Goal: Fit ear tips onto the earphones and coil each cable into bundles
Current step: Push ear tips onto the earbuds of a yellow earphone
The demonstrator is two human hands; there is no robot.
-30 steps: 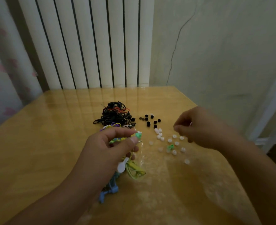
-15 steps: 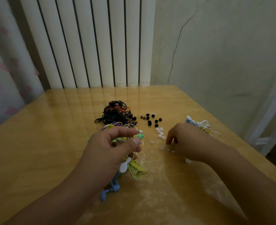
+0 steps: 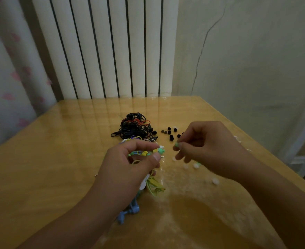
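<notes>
We see the small green ear tip (image 3: 176,144), soft and rounded, now lifted off the glossy worktop (image 3: 58,159) in our right hand's (image 3: 207,146) fingertip grip, just beside the green earphone (image 3: 160,150) our left hand (image 3: 130,164) still pinches above tangled cables (image 3: 139,153).

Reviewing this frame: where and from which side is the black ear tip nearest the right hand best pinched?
Probably by its round sides, coming straight down from above: the black tip sits loose on the table, apart from its neighbours, with the right hand just beside it. That hand already pinches a green tip; the left hand holds the earbud.
</notes>
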